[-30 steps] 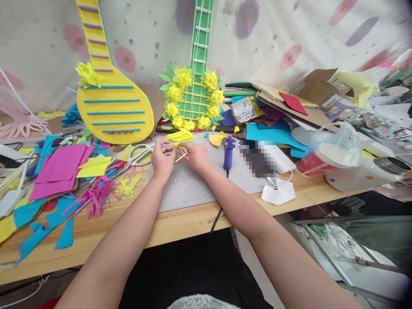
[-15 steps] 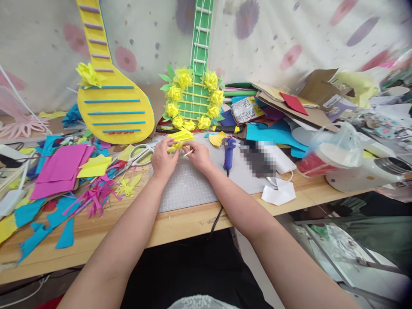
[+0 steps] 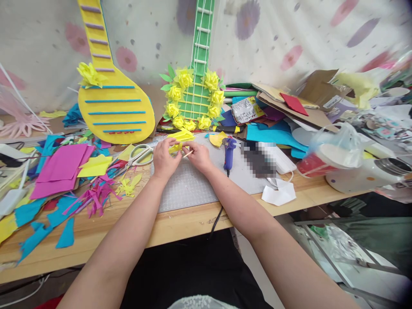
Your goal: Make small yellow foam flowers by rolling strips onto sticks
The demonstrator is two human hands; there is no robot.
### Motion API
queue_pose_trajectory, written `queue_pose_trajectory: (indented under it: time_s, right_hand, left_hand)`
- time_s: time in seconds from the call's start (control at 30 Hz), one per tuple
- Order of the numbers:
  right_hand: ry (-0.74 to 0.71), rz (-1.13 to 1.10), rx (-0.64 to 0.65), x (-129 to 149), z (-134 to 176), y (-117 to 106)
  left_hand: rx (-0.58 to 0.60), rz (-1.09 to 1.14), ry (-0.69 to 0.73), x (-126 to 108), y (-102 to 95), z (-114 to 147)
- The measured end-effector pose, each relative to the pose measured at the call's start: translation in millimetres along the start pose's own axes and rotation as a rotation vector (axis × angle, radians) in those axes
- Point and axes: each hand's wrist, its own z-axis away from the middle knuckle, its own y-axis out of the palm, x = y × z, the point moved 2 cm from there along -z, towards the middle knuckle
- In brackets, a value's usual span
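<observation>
Over the grey cutting mat (image 3: 189,193), my left hand (image 3: 165,159) is closed on a piece of yellow crepe paper (image 3: 175,148). Close beside it, my right hand (image 3: 198,157) pinches a thin wooden stick (image 3: 187,154) whose end pokes out towards me. The fingertips of both hands nearly meet at the paper. More yellow paper (image 3: 182,135) lies just beyond the fingers. To the right of my right hand stands a blue glue gun (image 3: 228,154). White-handled scissors (image 3: 140,155) lie left of my left hand.
Behind the mat lean a yellow lute-shaped craft (image 3: 117,107) and a green one (image 3: 200,56) ringed with yellow paper flowers. Magenta sheets (image 3: 61,167) and scraps cover the left. A red-and-white cup (image 3: 325,161) and a white bottle (image 3: 354,176) stand right.
My left hand's fingers have shifted slightly to the right, closer to my right hand. The right hand's grip on the stick looks almost the same.
</observation>
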Motion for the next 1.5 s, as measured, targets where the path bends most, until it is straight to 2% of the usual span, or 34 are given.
queue_pose_trajectory:
  time_s: [0.23,0.57,0.7,0.93,1.23,1.5]
  right_hand:
    - [-0.019,0.029,0.013,0.5,1.0,0.9]
    - [-0.11,0.153,0.053,5.5,4.3,0.1]
    - [-0.105,0.173,0.041,5.1,3.7,-1.4]
    - [-0.083,0.08,0.052,-2.0,2.3,-3.0]
    - [-0.034,-0.005,0.186,-7.2,0.9,-2.4]
    - [-0.039,-0.112,0.267,-14.5,-1.9,2.3]
  left_hand:
    - [-0.05,-0.011,0.03,3.1,1.7,0.8]
    - [-0.004,-0.049,0.001,-0.1,0.4,0.5]
    - [-0.005,-0.044,-0.018,1.8,0.4,0.4]
    - [0.048,-0.003,-0.015,2.9,2.8,2.6]
    - [0.121,0.018,-0.156,2.3,1.5,2.6]
    - [0.166,0.011,-0.199,3.1,1.4,2.1]
